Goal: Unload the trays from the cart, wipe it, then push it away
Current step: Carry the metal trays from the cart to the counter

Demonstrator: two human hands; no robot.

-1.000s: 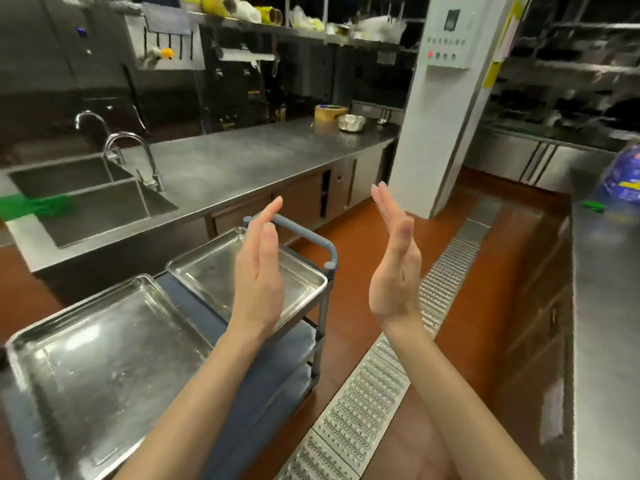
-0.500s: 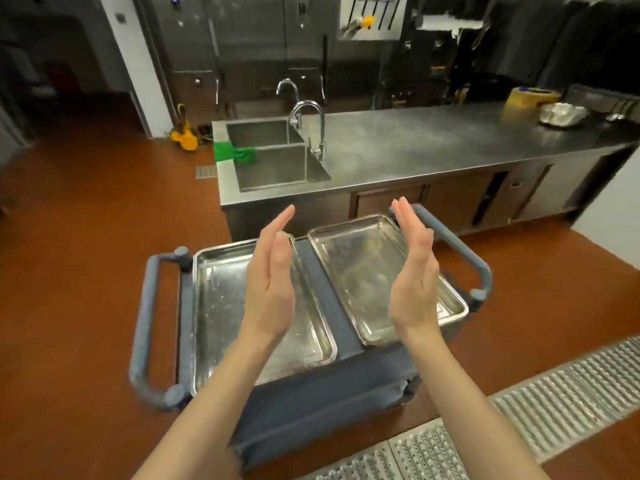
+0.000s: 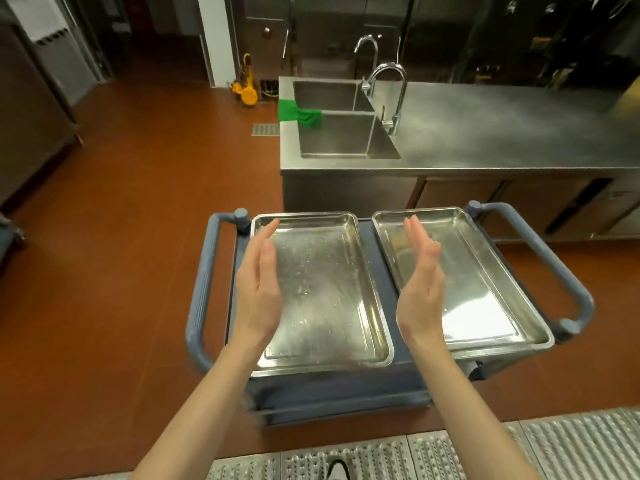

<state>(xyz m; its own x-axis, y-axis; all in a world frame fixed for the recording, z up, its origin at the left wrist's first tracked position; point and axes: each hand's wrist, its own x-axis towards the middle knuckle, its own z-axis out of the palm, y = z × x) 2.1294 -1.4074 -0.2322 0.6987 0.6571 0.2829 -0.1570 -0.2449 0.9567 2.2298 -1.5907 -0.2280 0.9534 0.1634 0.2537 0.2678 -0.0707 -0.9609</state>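
- Left hand and right hand: grip open on both, fingers straight, palms facing, holding nothing, above the trays.
- Left tray and right tray side by side on blue cart.
- Bench with sink beyond cart.

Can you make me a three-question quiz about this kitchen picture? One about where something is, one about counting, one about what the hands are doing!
1. Where is the green cloth?
A. on the sink's edge
B. on the floor
C. in a tray

2. How many metal trays lie on the cart?
A. one
B. two
C. four

3. What are the hands doing?
A. gripping a tray
B. holding the cloth
C. open, holding nothing

A: it drapes over the sink rim.
B: left tray and right tray.
C: left hand and right hand show straight fingers.
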